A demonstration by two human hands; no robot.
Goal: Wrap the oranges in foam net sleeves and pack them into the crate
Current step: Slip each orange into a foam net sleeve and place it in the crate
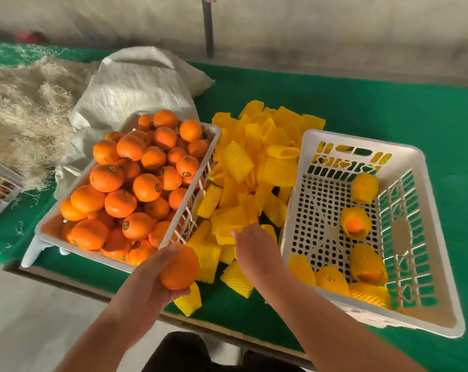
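A bare, glossy orange [179,268] is gripped in the left hand [157,280] beside the heaped fruit crate [211,146]. The yellow foam net sleeves [254,178] are reached by the right hand [254,248]; its finger state cannot be told. Several sleeved oranges [367,261] are seen in the white packing crate [420,167].

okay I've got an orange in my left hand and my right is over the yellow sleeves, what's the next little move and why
Probably pinch one foam net sleeve from the pile with your right hand: the orange in your left hand is bare, and the right fingertips already reach the sleeves.
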